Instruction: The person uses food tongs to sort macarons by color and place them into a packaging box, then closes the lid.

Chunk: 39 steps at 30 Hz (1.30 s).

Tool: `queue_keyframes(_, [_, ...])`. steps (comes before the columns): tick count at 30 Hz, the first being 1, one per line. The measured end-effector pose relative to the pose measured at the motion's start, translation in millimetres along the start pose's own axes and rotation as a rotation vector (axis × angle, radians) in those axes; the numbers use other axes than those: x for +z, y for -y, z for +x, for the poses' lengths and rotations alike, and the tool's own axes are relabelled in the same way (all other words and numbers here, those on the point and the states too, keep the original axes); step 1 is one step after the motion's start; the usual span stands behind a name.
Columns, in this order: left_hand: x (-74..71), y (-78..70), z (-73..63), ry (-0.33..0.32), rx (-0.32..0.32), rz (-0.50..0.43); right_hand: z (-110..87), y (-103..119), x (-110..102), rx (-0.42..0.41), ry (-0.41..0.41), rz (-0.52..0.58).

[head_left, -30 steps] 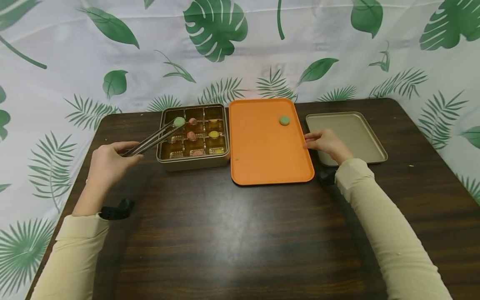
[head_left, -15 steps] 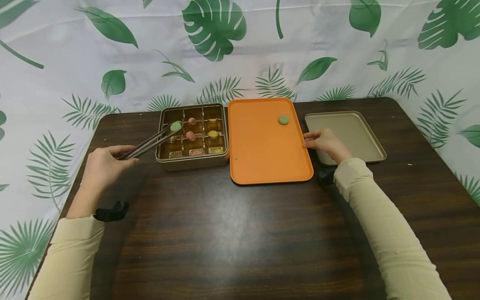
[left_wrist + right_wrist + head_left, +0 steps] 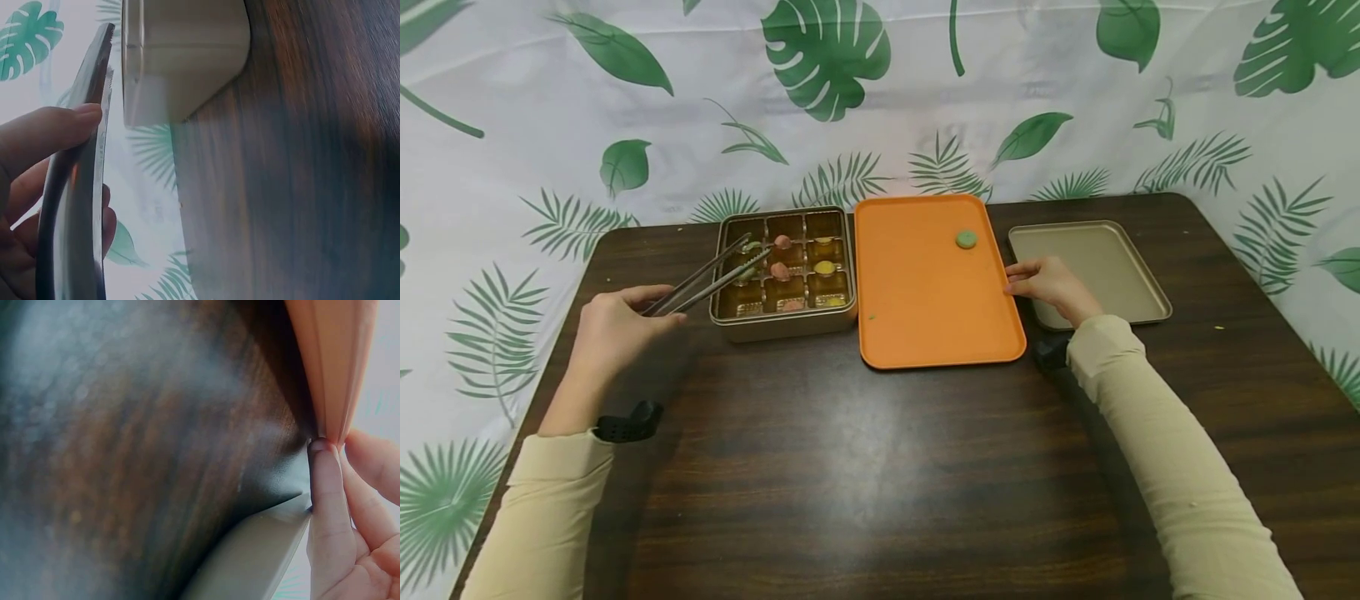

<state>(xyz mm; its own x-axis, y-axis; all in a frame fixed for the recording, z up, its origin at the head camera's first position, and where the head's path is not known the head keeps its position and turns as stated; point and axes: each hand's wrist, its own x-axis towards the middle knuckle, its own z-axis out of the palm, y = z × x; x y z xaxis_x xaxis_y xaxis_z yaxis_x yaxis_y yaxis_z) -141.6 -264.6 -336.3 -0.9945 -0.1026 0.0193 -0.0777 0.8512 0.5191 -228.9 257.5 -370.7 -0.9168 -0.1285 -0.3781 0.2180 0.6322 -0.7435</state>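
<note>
My left hand (image 3: 613, 333) holds metal tongs (image 3: 72, 187), their tips spread apart above the left column of a gold divided box (image 3: 786, 327). A green macaron (image 3: 751, 247) lies low in the box between the tips. Another green macaron (image 3: 744, 273) shows nearer, partly behind a tong arm. Pink pieces (image 3: 780, 272) stand in the middle column and yellow ones (image 3: 825, 267) in the right column. With thumb and fingertips, my right hand (image 3: 1054, 287) pinches the right rim of an orange tray (image 3: 932, 308). One green macaron (image 3: 966, 239) lies on that tray near its back right.
Right of the orange tray lies a shallow gold tray (image 3: 1116, 275), partly behind my right hand. Everything rests on a dark wooden table (image 3: 850, 475). A leaf-printed cloth (image 3: 925, 92) hangs behind the table's far edge.
The tongs gripped a green macaron and lowered it to the left in the box. Their tips have since parted, and the macaron now lies lower. My right hand stays at the tray rim.
</note>
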Motion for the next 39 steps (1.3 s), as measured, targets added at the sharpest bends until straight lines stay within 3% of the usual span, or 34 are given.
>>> queue_keyframes(9, [6.1,-32.8,7.2,-0.020,0.053,-0.057,0.8,0,0,0.007,0.009,0.000])
queue_keyframes(15, [16.7,-67.7,14.0,0.041,0.094,-0.087,0.1,1,-1,0.015,0.015,0.008])
queue_keyframes(20, [31.3,-100.3,22.0,0.103,0.127,-0.091,-0.6,2,-1,0.014,0.019,0.012])
queue_keyframes(27, [55.1,-140.7,40.5,0.141,0.170,-0.080,0.0,2,-2,0.012,0.014,0.006])
queue_keyframes(39, [90.8,-189.4,58.8,0.237,0.264,-0.092,0.5,2,-3,0.015,0.015,0.003])
